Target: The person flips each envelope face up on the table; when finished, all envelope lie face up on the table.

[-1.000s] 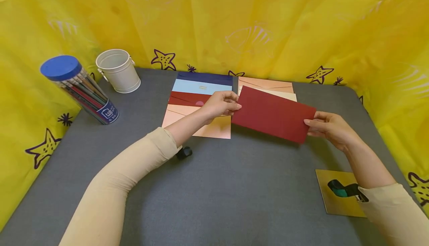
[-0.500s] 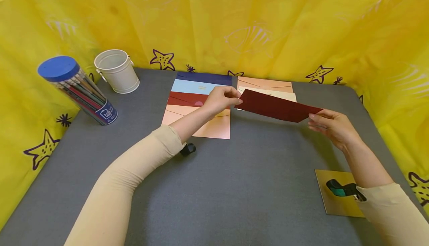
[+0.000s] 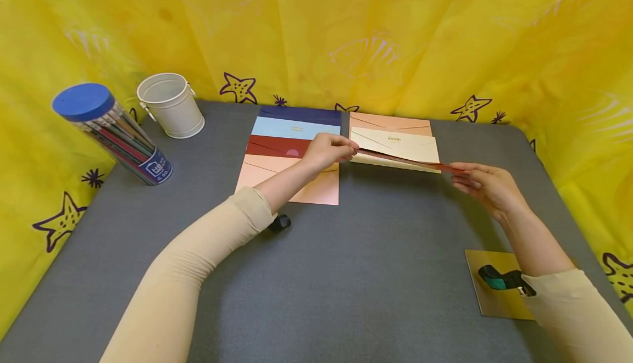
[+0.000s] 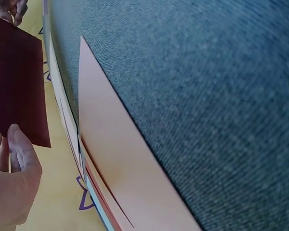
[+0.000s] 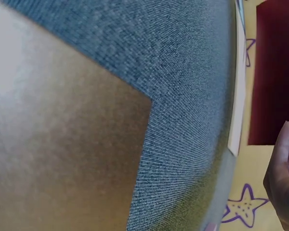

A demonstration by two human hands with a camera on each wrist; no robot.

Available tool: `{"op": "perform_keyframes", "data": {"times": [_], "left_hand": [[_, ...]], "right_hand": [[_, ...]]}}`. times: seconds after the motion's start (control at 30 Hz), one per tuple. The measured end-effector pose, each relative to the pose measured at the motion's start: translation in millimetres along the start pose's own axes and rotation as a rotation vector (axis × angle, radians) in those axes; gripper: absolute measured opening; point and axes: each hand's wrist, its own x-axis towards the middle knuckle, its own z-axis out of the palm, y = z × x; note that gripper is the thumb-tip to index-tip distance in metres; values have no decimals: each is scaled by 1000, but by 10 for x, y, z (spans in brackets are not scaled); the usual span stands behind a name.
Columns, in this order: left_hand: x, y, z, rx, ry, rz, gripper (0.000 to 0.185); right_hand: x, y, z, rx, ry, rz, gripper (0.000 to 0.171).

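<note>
Now | left hand (image 3: 323, 151) and right hand (image 3: 482, 182) pinch dark red envelope (image 3: 410, 161) edge-on above cream envelope (image 3: 395, 144) | seemingly not laid on worktop (image 3: 346, 275) yet

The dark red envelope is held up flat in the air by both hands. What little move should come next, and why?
Probably lower it a little onto the cream envelope. The dark red envelope is seen edge-on, level, just above the right-hand pile, with the left hand pinching one end and the right hand the other. It already seems lined up over that pile, so a small drop looks like enough.
</note>
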Motion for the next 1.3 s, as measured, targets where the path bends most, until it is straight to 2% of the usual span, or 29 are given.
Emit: {"op": "perform_keyframes", "data": {"times": [0.23, 0.4, 0.47, 0.63, 0.77, 1.03, 1.3], "left_hand": [[18, -33, 33, 46, -10, -59, 25], [50, -69, 48, 139, -5, -63, 35], [68, -76, 56, 170, 4, -61, 40], [114, -75, 65, 253, 19, -93, 48], [142, -75, 61, 302, 11, -122, 45], [192, -105, 39, 330, -44, -146, 47], [174, -116, 43, 266, -111, -157, 46]], "right_hand": [[42, 29, 4, 6, 41, 17, 25], [75, 68, 16, -155, 86, 31, 17], [98, 82, 25, -213, 103, 45, 25], [158, 95, 53, -319, 117, 93, 63], [201, 103, 71, -420, 107, 120, 69], [286, 140, 79, -498, 83, 139, 64], [309, 148, 55, -583, 73, 161, 62]]}}
